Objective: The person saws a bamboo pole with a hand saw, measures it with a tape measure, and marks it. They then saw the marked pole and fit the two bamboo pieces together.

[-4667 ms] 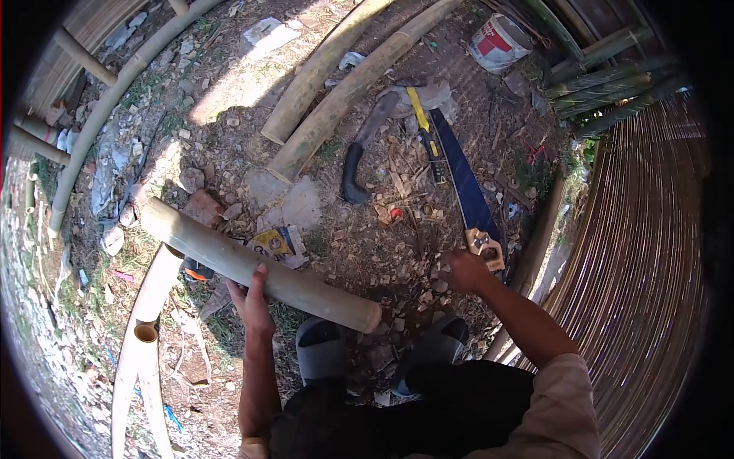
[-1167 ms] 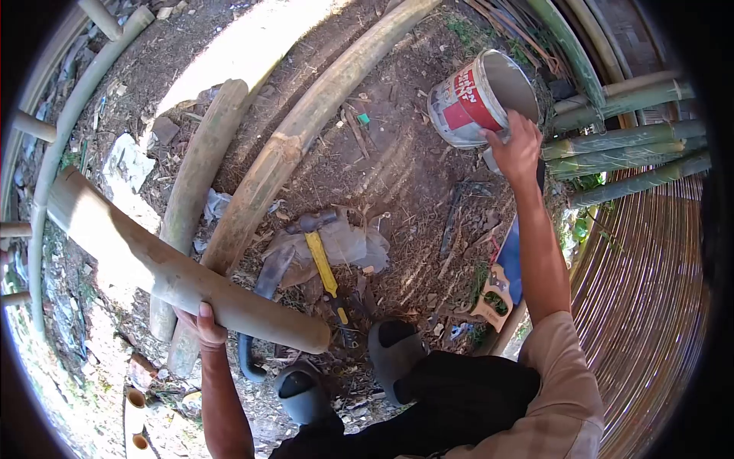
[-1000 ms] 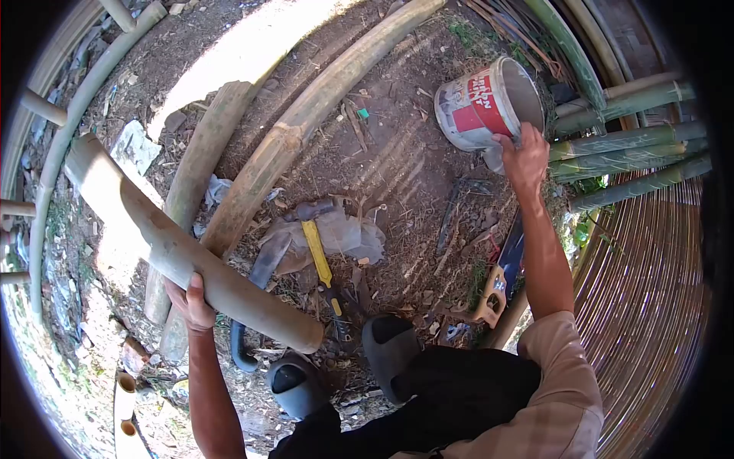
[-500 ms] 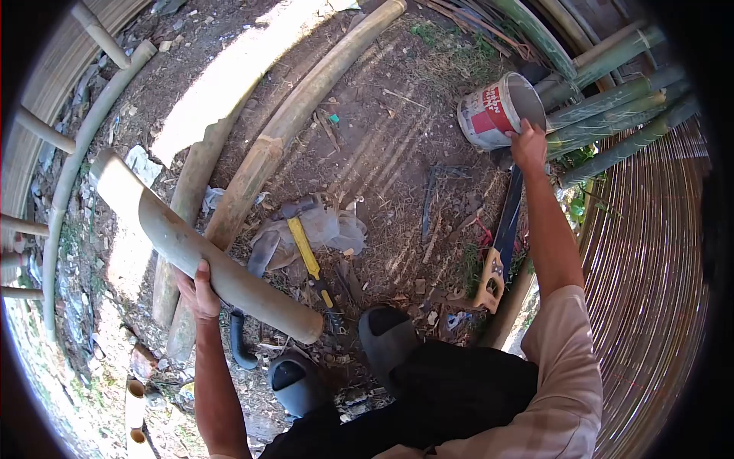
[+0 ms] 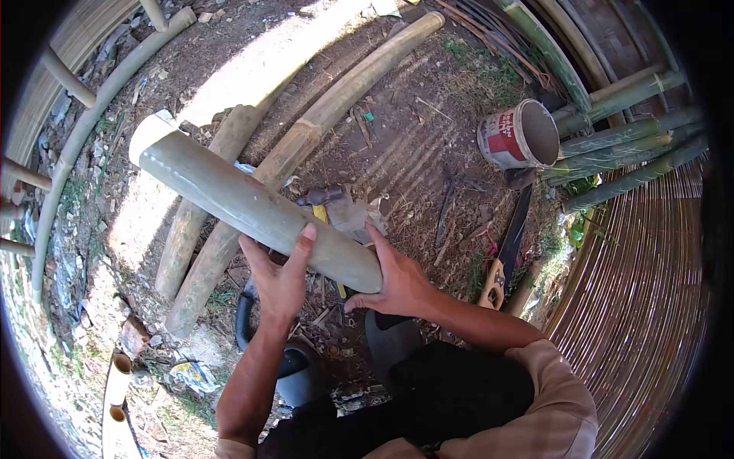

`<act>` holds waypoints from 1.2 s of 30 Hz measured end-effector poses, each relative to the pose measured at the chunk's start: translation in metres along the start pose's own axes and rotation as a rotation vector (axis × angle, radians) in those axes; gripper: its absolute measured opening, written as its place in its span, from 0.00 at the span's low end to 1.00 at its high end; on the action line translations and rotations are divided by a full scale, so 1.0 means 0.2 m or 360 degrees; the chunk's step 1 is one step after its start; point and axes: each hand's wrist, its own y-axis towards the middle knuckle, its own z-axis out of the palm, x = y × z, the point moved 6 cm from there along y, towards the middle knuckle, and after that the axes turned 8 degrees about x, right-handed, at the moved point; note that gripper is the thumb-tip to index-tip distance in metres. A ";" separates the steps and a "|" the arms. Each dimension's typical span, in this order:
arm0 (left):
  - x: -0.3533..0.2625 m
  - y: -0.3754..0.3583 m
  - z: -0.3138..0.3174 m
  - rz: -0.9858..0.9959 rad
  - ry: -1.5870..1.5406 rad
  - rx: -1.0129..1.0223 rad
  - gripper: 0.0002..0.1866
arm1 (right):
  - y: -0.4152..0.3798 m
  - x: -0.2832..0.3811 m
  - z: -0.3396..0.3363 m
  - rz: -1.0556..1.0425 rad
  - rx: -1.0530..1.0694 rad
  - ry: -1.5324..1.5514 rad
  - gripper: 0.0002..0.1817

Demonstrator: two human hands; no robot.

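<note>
A thick grey-green bamboo section (image 5: 229,199) slants across the middle, its far upper-left end bright in sunlight. My left hand (image 5: 279,281) grips it from below near the middle, thumb over the top. Around its near right end my right hand (image 5: 403,281) is wrapped, with the thumb and fingers on either side of it. Just beyond the bamboo, a hammer (image 5: 321,212) with a yellow handle lies on crumpled plastic sheet, partly hidden. My feet in dark sandals stand beneath.
A white and red paint bucket (image 5: 501,139) lies tipped at the upper right beside green bamboo poles (image 5: 612,139). A handsaw (image 5: 511,246) rests on the ground to the right. Two long bamboo poles (image 5: 336,115) lie ahead. Slatted bamboo wall (image 5: 634,268) borders the right.
My right hand has come away from the bucket and taken hold of the bamboo's near end. The bamboo has shifted right and up, with the left hand still on it.
</note>
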 end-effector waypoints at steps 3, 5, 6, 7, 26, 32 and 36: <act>0.02 0.04 0.02 -0.0215 -0.0032 0.0400 0.44 | 0.01 -0.07 -0.01 -0.0146 -0.0231 -0.0120 0.71; 0.03 0.13 -0.10 -0.0020 0.0616 0.0522 0.38 | -0.02 -0.09 -0.05 -0.0132 -0.0317 0.0010 0.67; -0.03 0.17 -0.17 0.0261 0.1096 0.0396 0.40 | -0.04 -0.16 -0.08 0.0049 -0.0437 0.0081 0.65; -0.10 0.21 -0.22 0.0543 0.1572 0.0262 0.42 | -0.07 -0.23 -0.11 0.0232 -0.0557 0.0149 0.64; -0.29 -0.35 -0.93 -0.0092 0.2238 0.0099 0.44 | -0.24 -0.91 -0.35 0.0586 -0.1356 -0.0780 0.58; -0.36 -1.17 -1.65 -0.0463 0.2354 -0.0266 0.45 | 0.06 -0.52 -0.52 0.0081 -0.1358 -0.0842 0.48; -0.34 -1.68 -2.17 -0.0741 0.2459 -0.0677 0.54 | 0.14 -0.61 -0.60 0.0357 -0.1383 -0.0961 0.50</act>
